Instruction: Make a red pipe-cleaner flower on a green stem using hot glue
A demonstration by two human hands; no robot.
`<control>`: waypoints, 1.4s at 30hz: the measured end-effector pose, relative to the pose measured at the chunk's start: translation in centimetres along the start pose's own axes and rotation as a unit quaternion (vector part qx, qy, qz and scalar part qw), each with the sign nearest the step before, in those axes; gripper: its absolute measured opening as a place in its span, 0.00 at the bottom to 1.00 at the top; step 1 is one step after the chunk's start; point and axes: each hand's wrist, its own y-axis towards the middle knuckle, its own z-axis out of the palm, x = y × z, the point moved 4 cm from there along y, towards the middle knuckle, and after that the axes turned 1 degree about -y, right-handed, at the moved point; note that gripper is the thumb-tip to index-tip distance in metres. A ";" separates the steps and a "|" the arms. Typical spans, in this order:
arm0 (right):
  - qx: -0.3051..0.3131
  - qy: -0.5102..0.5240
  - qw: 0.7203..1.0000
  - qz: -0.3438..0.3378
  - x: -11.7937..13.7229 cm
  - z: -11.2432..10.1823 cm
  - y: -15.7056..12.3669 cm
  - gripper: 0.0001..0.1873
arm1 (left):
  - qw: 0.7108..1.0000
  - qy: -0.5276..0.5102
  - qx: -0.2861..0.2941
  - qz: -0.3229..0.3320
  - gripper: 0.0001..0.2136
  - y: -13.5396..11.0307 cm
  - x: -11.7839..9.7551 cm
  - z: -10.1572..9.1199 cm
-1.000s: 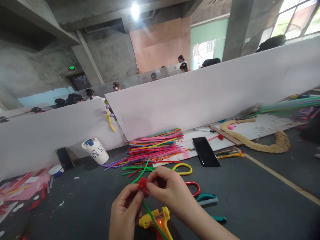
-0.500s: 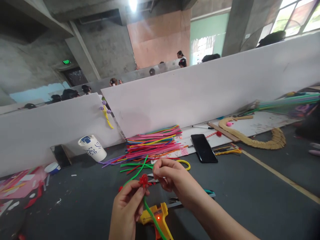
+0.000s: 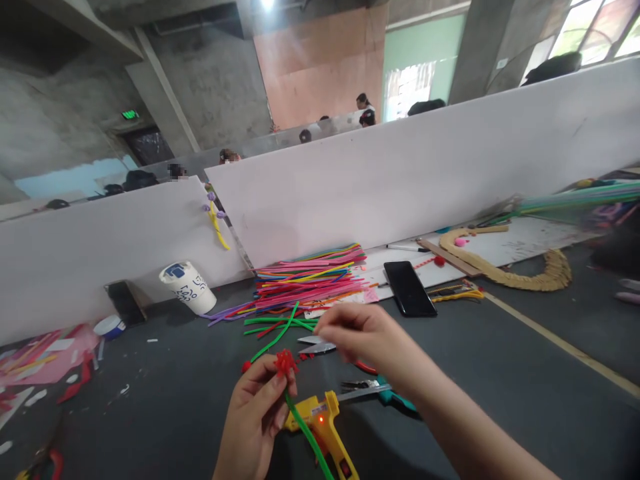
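Observation:
My left hand [image 3: 255, 417] pinches a green pipe-cleaner stem [image 3: 306, 437] just under its small red twisted flower head [image 3: 285, 363]. My right hand [image 3: 361, 333] hovers farther out, above scissors [image 3: 315, 345] lying on the dark table, fingers curled loosely with nothing visible in them. A heap of coloured pipe cleaners [image 3: 310, 277] lies behind both hands. A yellow glue gun [image 3: 327, 427] with a lit red lamp lies under the stem.
Teal-handled pliers [image 3: 385, 393] lie right of the glue gun. A black phone [image 3: 409, 288], a white paper cup [image 3: 189, 287] and a tan braided arc [image 3: 525, 270] sit near the white partition [image 3: 400, 173]. Other people sit beyond it.
My right hand let go of the red flower head and moved away to the right and outward, over the scissors. My left hand kept the stem.

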 end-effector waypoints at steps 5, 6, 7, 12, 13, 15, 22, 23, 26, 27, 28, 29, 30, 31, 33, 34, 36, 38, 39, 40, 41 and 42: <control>0.005 -0.098 0.995 0.015 -1.2 2.6 -0.6 0.02 | 1.000 0.029 0.005 0.011 0.13 -0.1 0.4 0.1; 0.001 -0.105 0.994 0.016 -1.3 2.7 -0.6 0.03 | 0.999 0.037 0.005 0.016 0.13 -0.2 0.4 0.1; 0.000 -0.108 0.994 0.017 -1.4 2.7 -0.6 0.03 | 0.999 0.046 0.006 0.023 0.12 -0.2 0.4 0.0; 0.013 -0.072 0.997 0.027 -1.6 2.6 -0.6 0.03 | 0.993 0.092 0.017 0.075 0.11 -0.3 0.2 0.1; 0.018 -0.051 0.998 0.030 -1.6 2.5 -0.5 0.03 | 0.991 0.100 0.021 0.087 0.11 -0.3 0.1 0.2; 0.030 0.006 0.999 0.032 -1.4 2.3 -0.4 0.03 | 0.987 0.114 0.028 0.109 0.12 -0.4 -0.1 0.4; 0.056 0.134 0.989 0.009 0.8 -0.2 -0.4 0.09 | 0.972 0.148 0.011 0.180 0.12 -1.0 -1.0 0.9; 0.042 0.126 0.991 0.004 1.1 -0.7 -0.4 0.11 | 0.968 0.157 0.008 0.193 0.12 -1.1 -1.1 0.9; -0.027 0.068 0.997 -0.018 1.3 -2.3 -0.1 0.17 | 0.954 0.187 -0.010 0.236 0.08 -1.4 -1.5 0.9; -0.058 0.039 0.997 -0.031 1.2 -2.8 0.2 0.20 | 0.948 0.195 -0.017 0.250 0.06 -1.4 -1.6 0.8; -0.093 0.005 0.995 -0.046 1.0 -3.4 0.5 0.21 | 0.943 0.201 -0.023 0.262 0.04 -1.5 -1.8 0.8; -0.127 -0.034 0.990 -0.059 0.7 -4.1 0.8 0.23 | 0.938 0.208 -0.029 0.275 0.03 -1.6 -2.0 0.8; -0.158 -0.076 0.982 -0.070 0.3 -4.7 1.1 0.24 | 0.932 0.216 -0.034 0.290 0.03 -1.7 -2.2 0.9; -0.182 -0.120 0.973 -0.074 0.0 -5.4 1.5 0.23 | 0.923 0.226 -0.039 0.308 0.03 -1.8 -2.4 0.9; -0.207 -0.203 0.954 -0.070 -0.8 -6.4 2.1 0.22 | 0.904 0.245 -0.047 0.346 0.05 -2.0 -2.8 1.2; -0.208 -0.238 0.946 -0.066 -1.0 -6.7 2.3 0.19 | 0.896 0.252 -0.048 0.363 0.06 -2.2 -3.0 1.3; -0.189 -0.291 0.936 -0.064 -1.2 -6.6 2.4 0.11 | 0.888 0.254 -0.045 0.381 0.07 -2.5 -3.2 1.6; -0.140 -0.327 0.932 -0.065 -0.9 -5.7 2.0 0.10 | 0.894 0.248 -0.036 0.372 0.06 -2.6 -3.4 1.8; -0.107 -0.340 0.932 -0.064 -0.6 -4.9 1.7 0.13 | 0.902 0.245 -0.025 0.356 0.05 -2.5 -3.3 1.9; -0.072 -0.348 0.933 -0.061 -0.2 -4.0 1.2 0.13 | 0.911 0.242 -0.011 0.333 0.05 -2.4 -3.3 1.9; -0.037 -0.353 0.934 -0.054 0.1 -3.0 0.7 0.09 | 0.922 0.236 0.004 0.305 0.05 -2.2 -3.2 2.0; 0.001 -0.349 0.936 -0.044 0.4 -2.0 0.1 0.07 | 0.933 0.227 0.017 0.277 0.06 -1.9 -3.1 2.0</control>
